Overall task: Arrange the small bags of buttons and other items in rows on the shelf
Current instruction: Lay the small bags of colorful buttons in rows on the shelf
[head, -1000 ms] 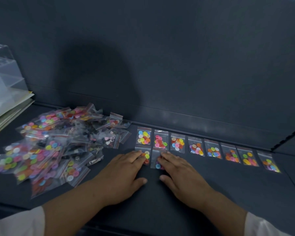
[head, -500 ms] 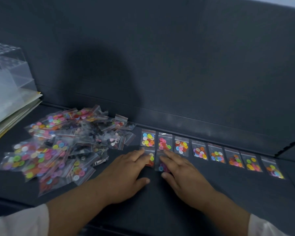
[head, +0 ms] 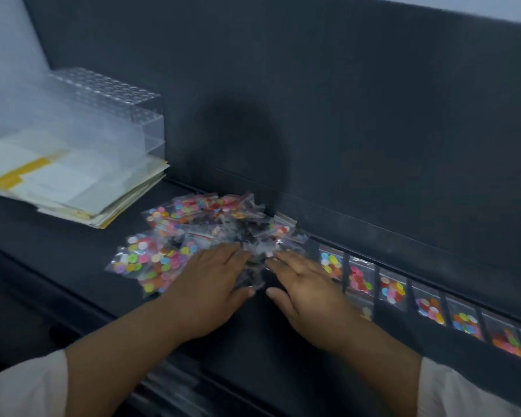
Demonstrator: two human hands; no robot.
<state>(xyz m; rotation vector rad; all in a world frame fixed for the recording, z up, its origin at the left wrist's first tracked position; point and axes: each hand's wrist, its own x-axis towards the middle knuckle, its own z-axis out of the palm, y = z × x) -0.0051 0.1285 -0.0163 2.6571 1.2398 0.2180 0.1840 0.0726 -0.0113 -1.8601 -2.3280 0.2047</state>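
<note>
Since the heap of clear plastic coloured-button bags (head: 193, 236) lies just ahead, left hand (head: 214, 284) and right hand (head: 309, 291) rest flat, grips empty.

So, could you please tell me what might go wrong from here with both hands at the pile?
The right hand lies close beside the row of bags; its wrist could nudge the nearest ones out of line. The pile is loose and overlapping, so the left hand may drag several bags along at once.
</note>
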